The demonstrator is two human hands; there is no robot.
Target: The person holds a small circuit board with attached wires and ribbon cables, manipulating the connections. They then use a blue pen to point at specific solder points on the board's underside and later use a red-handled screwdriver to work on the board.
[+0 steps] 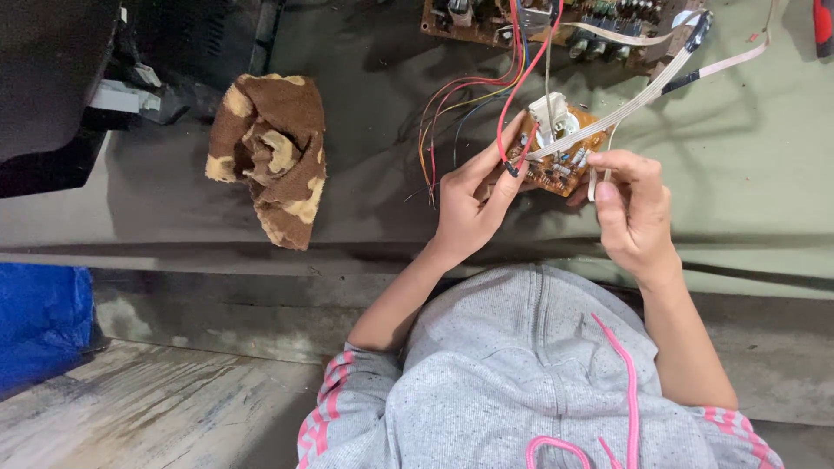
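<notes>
Head view: my left hand [469, 204] grips the small orange-brown circuit board with a white round socket [556, 148], fingers clamped on its left edge, thumb and index pinching near the red wire. My right hand [634, 213] holds the same board's right edge, fingers closed around it and around a bit of the flat grey ribbon cable [647, 91] that hangs there. The board sits lifted just above the grey-green cloth-covered bench top [747, 174], between both hands, component side up.

Ribbon cable runs from the board up and right to the larger brown circuit board with dark capacitors [556, 22], which lies at the far edge of the bench, well above the small board. A bundle of red, orange and blue wires [452, 104] loops from the larger board down to the left of the small board, touching my left fingers.

Left of the small board, well apart, lies 1 crumpled brown and tan towel [274, 152]. Further left is a black plastic casing [61, 78]. Below the small board I see my grey hooded top with pink drawstring [530, 373]. A blue plastic sheet [39, 321] sits far lower left.
</notes>
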